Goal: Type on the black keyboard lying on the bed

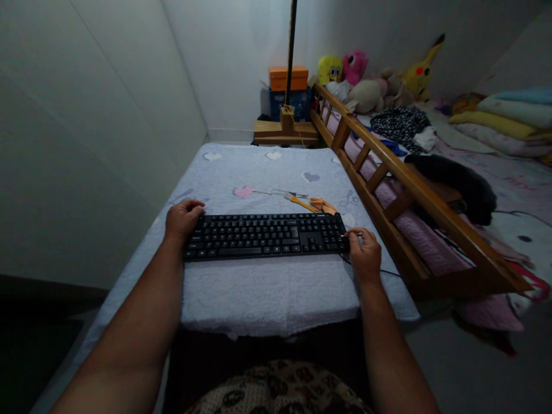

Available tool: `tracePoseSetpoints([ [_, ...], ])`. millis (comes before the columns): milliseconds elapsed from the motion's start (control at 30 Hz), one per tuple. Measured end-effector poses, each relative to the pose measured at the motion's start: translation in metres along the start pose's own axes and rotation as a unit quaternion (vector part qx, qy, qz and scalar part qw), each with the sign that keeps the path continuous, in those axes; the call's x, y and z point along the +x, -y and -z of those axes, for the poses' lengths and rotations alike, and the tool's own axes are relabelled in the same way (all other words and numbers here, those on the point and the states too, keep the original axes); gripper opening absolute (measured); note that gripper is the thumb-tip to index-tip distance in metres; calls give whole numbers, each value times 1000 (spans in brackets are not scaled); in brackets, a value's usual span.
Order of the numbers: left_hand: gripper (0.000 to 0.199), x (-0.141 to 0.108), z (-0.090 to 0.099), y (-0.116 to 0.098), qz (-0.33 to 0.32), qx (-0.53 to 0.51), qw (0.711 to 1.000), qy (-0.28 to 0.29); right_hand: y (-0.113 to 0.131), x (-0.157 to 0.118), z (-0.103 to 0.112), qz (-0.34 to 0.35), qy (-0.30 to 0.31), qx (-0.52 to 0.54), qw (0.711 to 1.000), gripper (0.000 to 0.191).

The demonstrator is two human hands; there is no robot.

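A black keyboard (259, 234) lies flat across the cloth-covered table. At its upper left corner rests my left hand (184, 217), fingers bent together against the edge; whether they grip it is hard to tell. My right hand (364, 248) is at the keyboard's right end, its fingers pinched on a thin, pale-tipped stick (351, 234) that points over the number keys. Behind the keyboard lie a brush with a yellow handle (304, 203), an orange cloth (323, 205) and a thin wire-like tool (276, 191).
The light blue tablecloth (259, 293) has heart patterns. Along the right side runs a wooden bed rail (388, 164), with plush toys and bedding beyond it. A wooden stand (285, 132) and an orange box (288, 79) are behind the table. A cable (390, 272) trails right.
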State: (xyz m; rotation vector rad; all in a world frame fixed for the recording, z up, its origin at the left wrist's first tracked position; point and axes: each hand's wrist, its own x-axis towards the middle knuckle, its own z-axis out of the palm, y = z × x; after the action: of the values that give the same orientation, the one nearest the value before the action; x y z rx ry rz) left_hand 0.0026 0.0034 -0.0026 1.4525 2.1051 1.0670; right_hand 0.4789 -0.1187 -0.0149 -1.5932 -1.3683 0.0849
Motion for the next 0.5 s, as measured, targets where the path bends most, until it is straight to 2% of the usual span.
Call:
tracePoseSetpoints([
  [500,25,4,-3,10,1,-19,1000,1,-2,-2,4,-13,-1,-1,1000,18],
])
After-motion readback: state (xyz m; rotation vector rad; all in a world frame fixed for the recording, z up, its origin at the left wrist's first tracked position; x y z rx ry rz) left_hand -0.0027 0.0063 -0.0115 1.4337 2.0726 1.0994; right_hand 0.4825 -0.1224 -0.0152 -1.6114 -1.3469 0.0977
